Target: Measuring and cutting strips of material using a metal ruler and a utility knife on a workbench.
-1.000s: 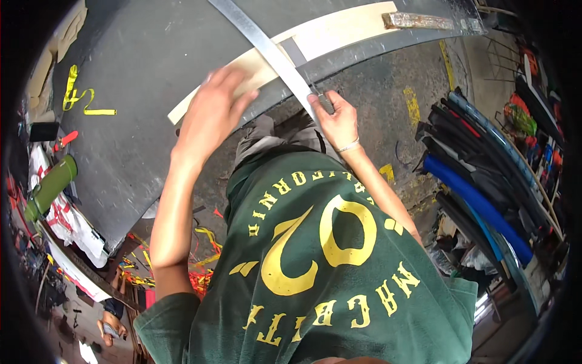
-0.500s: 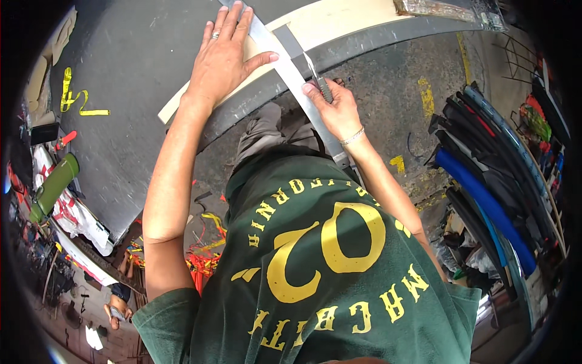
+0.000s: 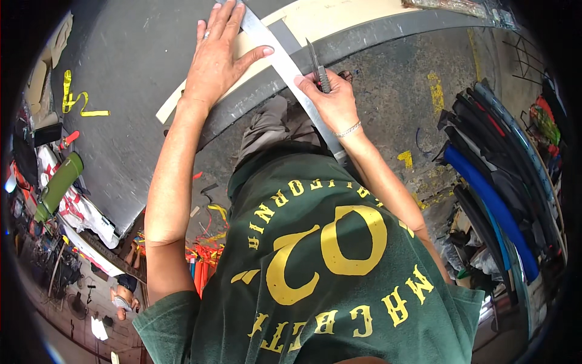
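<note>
My left hand (image 3: pixel 215 68) lies flat with fingers stretched and thumb spread, pressing beside and on a long metal straightedge (image 3: pixel 277 56). The straightedge crosses a cream sheet (image 3: pixel 348 23) and runs past the table edge toward my waist. A narrow grey strip (image 3: pixel 284 35) lies across the cream sheet, just right of the straightedge. In my right hand (image 3: pixel 335 104) is a utility knife (image 3: pixel 323 79), its dark blade pointing away from me beyond the table's near edge. The right thumb rests at the straightedge's side.
The dark table (image 3: pixel 136 54) has a curved-looking near edge. A yellow strap (image 3: pixel 85 102) lies on its left part. Left of it stands a green roll (image 3: pixel 59 186). Dark and blue rolls (image 3: pixel 488 197) are stacked at the right. Another person (image 3: pixel 124 296) is at the lower left.
My right hand has shifted slightly up and left, and the knife blade has swung right, off the grey strip. My left hand stays on the straightedge.
</note>
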`<state>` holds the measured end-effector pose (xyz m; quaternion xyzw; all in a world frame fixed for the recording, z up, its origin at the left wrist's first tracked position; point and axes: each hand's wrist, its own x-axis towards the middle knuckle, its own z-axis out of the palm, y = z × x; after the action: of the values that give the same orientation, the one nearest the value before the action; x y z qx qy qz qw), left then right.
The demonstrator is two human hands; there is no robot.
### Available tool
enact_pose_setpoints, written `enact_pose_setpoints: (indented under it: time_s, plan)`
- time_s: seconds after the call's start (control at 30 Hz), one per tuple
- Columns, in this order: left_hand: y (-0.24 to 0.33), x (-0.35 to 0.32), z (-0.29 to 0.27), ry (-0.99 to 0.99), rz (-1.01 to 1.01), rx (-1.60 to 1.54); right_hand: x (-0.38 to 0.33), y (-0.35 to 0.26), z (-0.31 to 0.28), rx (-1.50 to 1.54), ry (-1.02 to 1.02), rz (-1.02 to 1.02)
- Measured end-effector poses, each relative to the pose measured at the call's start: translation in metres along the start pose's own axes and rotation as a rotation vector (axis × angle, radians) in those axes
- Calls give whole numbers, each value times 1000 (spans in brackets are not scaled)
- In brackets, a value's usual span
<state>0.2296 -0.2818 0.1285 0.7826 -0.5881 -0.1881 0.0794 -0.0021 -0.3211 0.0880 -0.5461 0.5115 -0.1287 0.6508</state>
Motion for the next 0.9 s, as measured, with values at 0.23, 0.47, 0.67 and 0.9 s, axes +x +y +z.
enact_pose_setpoints:
  time_s: [0.23,0.47,0.67,0.9]
  plan:
    - [-3,0,3,-14,-23,-22,-1,7,5,22,26,-34]
    - [-1,-1,5,-7,-9,-7,-1,6,3,19,41,-2]
    - [-2,-1,5,-6,10,-3,-1,3,1,26,17,8]
    - [-4,-1,5,0,21,8,-2,-2,0,61,-2,22]
